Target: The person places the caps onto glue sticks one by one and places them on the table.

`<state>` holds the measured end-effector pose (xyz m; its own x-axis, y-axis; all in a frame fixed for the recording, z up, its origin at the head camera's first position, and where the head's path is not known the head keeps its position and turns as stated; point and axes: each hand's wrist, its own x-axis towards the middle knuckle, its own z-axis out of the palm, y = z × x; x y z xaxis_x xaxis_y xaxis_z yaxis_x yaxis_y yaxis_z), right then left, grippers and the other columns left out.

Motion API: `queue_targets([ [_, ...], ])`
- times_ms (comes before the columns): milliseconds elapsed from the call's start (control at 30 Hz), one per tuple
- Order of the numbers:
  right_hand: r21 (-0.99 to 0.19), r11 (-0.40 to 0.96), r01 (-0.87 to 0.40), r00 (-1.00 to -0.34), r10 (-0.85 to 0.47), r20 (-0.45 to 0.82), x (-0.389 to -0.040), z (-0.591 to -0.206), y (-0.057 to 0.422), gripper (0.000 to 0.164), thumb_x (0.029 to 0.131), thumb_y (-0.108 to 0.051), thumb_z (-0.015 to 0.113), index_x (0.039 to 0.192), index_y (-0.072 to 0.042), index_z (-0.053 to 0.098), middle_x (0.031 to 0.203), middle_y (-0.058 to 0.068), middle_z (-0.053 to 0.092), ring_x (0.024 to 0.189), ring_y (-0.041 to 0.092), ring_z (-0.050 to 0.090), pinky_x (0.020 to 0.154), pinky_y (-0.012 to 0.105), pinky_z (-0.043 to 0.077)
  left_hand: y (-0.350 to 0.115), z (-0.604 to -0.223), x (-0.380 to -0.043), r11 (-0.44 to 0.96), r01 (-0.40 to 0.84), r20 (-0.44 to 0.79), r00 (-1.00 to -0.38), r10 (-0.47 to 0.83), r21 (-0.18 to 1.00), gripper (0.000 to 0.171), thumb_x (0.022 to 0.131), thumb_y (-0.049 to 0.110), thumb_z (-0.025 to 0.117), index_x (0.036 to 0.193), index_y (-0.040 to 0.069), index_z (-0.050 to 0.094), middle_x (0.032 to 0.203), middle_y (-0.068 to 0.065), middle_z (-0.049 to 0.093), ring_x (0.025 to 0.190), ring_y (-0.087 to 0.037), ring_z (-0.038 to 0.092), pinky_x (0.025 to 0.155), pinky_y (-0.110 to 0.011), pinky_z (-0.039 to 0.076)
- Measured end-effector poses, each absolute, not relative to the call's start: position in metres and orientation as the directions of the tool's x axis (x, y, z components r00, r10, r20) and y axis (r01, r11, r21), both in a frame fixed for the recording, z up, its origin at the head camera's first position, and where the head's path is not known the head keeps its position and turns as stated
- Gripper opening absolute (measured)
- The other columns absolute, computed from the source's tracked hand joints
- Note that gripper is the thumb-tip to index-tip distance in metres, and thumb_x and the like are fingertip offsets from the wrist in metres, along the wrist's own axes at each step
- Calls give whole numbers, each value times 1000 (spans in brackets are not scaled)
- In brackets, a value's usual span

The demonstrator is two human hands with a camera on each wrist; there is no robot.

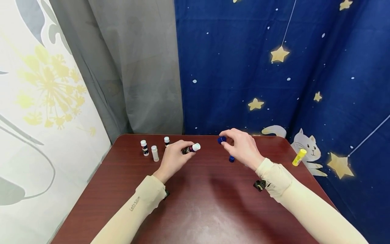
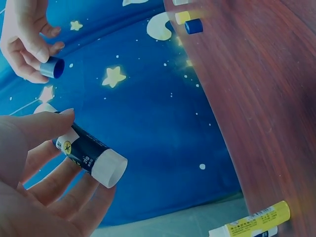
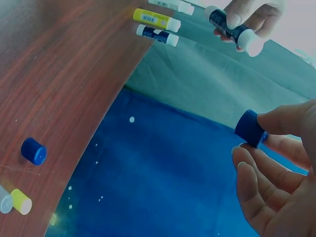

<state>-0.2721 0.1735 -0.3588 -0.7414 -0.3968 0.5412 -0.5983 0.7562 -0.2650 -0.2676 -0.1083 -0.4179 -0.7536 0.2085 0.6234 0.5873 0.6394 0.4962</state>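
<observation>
My left hand (image 1: 173, 156) holds a glue stick (image 1: 189, 149) with a dark label and white ends, tilted above the table; its tip is uncapped. In the left wrist view, the thumb lies over the upper part of the glue stick (image 2: 84, 146), with the fingers beneath. My right hand (image 1: 242, 146) pinches a small blue cap (image 3: 250, 128) between thumb and fingers. A gap separates the cap from the glue stick. Another blue cap (image 1: 232, 158) stands on the table below the right hand.
Several uncapped glue sticks (image 1: 155, 153) stand at the back left of the brown table (image 1: 195, 203). Near the loose blue cap are a yellow cap (image 3: 21, 201) and a clear cap (image 3: 5, 201). A yellow cylinder (image 1: 299, 157) stands by the right edge. Curtains (image 1: 237, 67) hang behind.
</observation>
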Motion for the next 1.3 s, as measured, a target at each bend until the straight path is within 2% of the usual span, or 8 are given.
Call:
queue_targets([
  [200, -264, 739, -620, -725, -410, 554, -271, -359, 166, 21, 91, -22, 73, 112, -24, 72, 90, -14, 62, 75, 8, 60, 60, 29, 48, -104, -416, -267, 639, 586, 620, -756, 210, 499, 28, 82, 17, 86, 107, 23, 77, 97, 9, 70, 81, -12, 64, 72, -31, 52],
  [567, -298, 674, -676, -691, -439, 574, -267, -365, 152, 22, 90, -22, 76, 112, -23, 73, 95, -8, 68, 77, 10, 63, 64, 30, 49, -97, -420, -265, 659, 573, 596, -770, 228, 488, 31, 83, 19, 85, 113, 21, 77, 102, 6, 71, 87, -11, 67, 77, -30, 55],
  [867, -311, 650, -694, -682, -453, 575, -266, -367, 145, 23, 89, -21, 77, 112, -24, 73, 94, -12, 66, 77, 2, 59, 64, 28, 50, -93, -420, -266, 650, 590, 611, -756, 236, 479, 30, 83, 19, 86, 111, 22, 77, 99, 7, 70, 83, -8, 64, 77, -28, 56],
  [1167, -325, 626, -709, -671, -458, 583, -262, -369, 140, 25, 88, -20, 79, 111, -25, 73, 88, -16, 62, 74, 11, 62, 63, 28, 49, -90, -419, -262, 643, 592, 598, -762, 251, 485, 29, 83, 18, 85, 111, 22, 77, 98, 6, 70, 79, -8, 61, 74, -26, 55],
  [1300, -318, 627, -711, -667, -459, 587, -261, -371, 137, 25, 88, -20, 80, 110, -27, 72, 86, -14, 62, 73, 10, 62, 63, 27, 49, -88, -420, -261, 644, 589, 590, -766, 255, 487, 29, 83, 18, 85, 111, 22, 77, 96, 7, 69, 77, -8, 60, 73, -24, 53],
])
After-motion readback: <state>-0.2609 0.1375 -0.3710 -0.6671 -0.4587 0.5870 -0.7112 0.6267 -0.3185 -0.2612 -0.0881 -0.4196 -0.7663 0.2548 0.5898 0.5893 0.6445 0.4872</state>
